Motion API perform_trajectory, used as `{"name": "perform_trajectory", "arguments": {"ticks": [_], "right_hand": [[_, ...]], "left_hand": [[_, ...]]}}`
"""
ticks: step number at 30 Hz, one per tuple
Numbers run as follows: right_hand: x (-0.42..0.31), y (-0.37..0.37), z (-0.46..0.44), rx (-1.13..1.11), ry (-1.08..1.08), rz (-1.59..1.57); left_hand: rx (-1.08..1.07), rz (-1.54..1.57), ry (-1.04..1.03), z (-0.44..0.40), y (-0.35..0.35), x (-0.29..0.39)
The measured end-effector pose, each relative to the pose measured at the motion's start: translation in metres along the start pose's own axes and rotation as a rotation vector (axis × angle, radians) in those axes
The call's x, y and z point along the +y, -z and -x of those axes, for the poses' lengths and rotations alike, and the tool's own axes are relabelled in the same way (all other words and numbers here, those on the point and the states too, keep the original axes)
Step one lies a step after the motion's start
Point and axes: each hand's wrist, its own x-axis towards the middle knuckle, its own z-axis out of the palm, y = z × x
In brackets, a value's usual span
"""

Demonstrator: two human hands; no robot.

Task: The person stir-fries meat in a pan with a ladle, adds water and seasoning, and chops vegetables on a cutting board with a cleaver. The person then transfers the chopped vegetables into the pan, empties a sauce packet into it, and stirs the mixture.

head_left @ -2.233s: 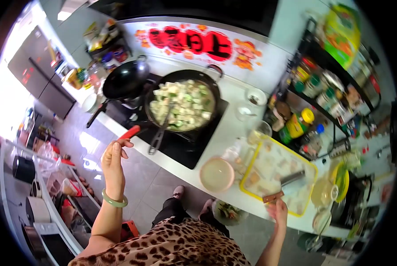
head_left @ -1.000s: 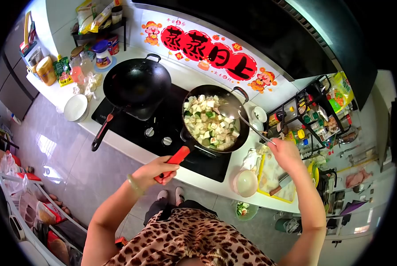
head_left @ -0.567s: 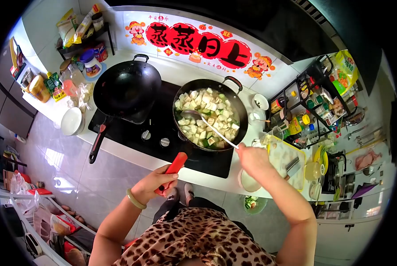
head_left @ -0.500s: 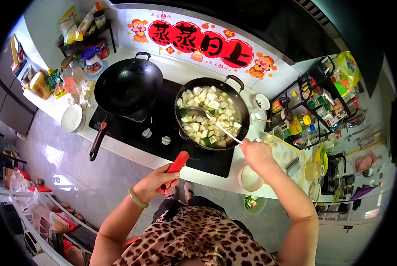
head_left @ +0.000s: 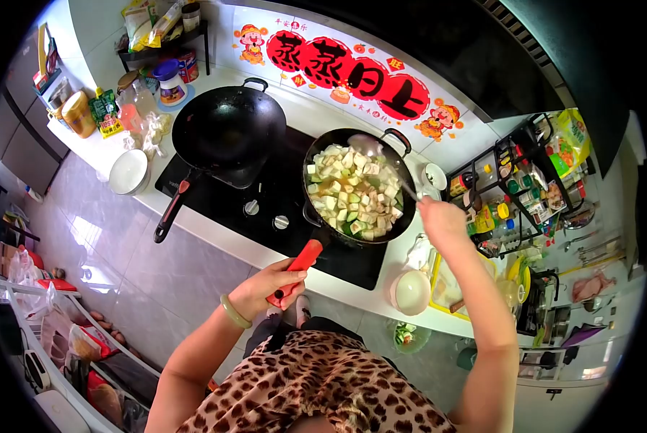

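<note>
My left hand is closed around the red handle of the right-hand wok. In my right hand I grip a ladle, its bowl at the wok's far inner wall and its shaft blurred. Diced pale and green vegetables fill the wok in some liquid. The wok sits on the right side of the black cooktop. On the left side stands a second black wok, with nothing visible inside it.
A white bowl stands at the counter's front edge, near a yellow-rimmed board. Another white bowl is at left. A rack of seasonings stands at right. Below the counter is a container of vegetable scraps.
The ladle's bowl has moved from the left-middle of the vegetables to the wok's far side. My right hand has shifted up and right. The view has turned slightly.
</note>
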Motion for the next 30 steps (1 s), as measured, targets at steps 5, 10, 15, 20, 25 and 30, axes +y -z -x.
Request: {"name": "perform_trajectory", "arguments": {"ticks": [5, 10, 15, 20, 25, 30], "right_hand": [[-0.013, -0.026, 0.036, -0.062, 0.071, 0.038], [0.02, 0.015, 0.088, -0.151, -0.003, 0.038], [0.034, 0.055, 0.101, -0.125, -0.177, -0.036], [0.008, 0.02, 0.095, -0.203, 0.016, -0.012], [0.005, -0.009, 0.043, -0.149, 0.004, 0.002], [0.035, 0.016, 0.02, -0.022, -0.046, -0.008]], "left_hand": [[-0.01, 0.034, 0.01, 0.002, -0.002, -0.001], [0.016, 0.024, 0.02, 0.002, -0.003, 0.002], [0.015, 0.004, 0.007, 0.003, -0.007, 0.004], [0.011, 0.016, 0.018, 0.004, -0.006, 0.004], [-0.011, 0.033, 0.011, 0.002, -0.003, 0.0], [0.033, 0.014, 0.018, 0.005, -0.006, 0.004]]}}
